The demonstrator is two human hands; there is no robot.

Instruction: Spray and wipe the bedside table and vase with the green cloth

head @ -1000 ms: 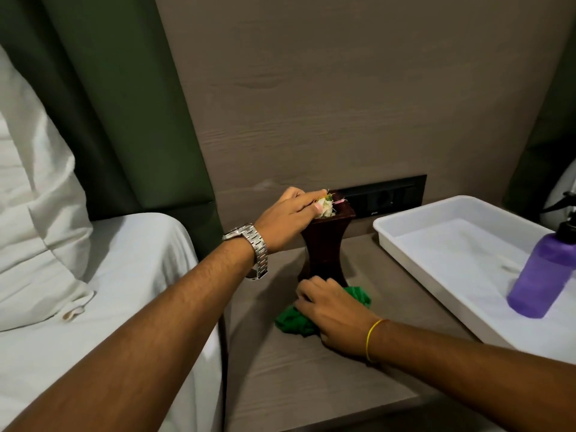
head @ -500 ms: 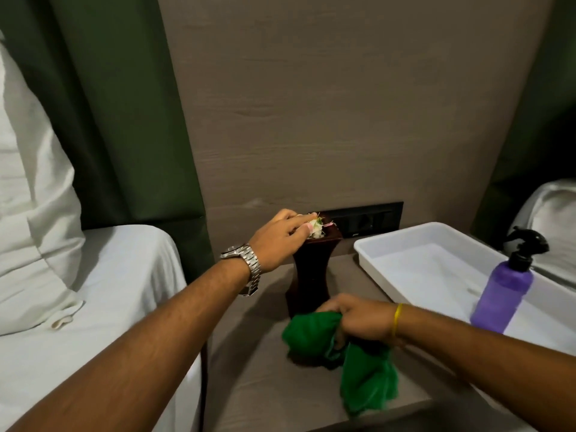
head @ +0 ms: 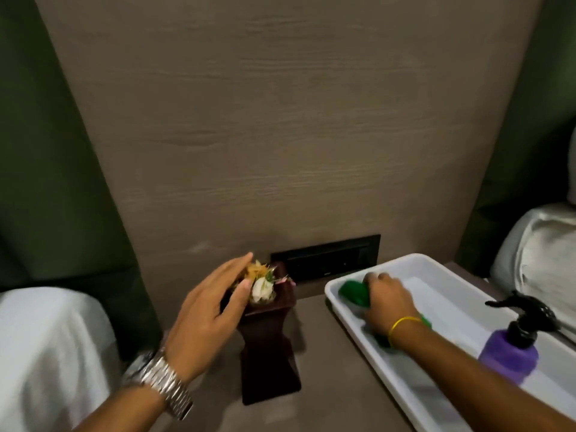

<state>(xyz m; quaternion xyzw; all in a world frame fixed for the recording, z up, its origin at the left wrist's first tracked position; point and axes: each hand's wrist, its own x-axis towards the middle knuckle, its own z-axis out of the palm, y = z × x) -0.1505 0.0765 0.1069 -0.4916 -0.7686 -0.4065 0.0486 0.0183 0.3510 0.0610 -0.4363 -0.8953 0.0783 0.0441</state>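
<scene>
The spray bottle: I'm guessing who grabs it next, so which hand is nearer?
Right hand, in the white tray beside the spray bottle; left hand is by the vase.

A shallow white rectangular plastic tray (head: 339, 302) occupies the right side of the worktop. A black recessed socket panel (head: 327, 257) is set in the grey wood-grain wall panel (head: 280, 120) along the worktop's rear edge. Dark green padded panels (head: 46, 151) flank the wall panel. White bed linen (head: 46, 353) lies beyond the left edge.
</scene>
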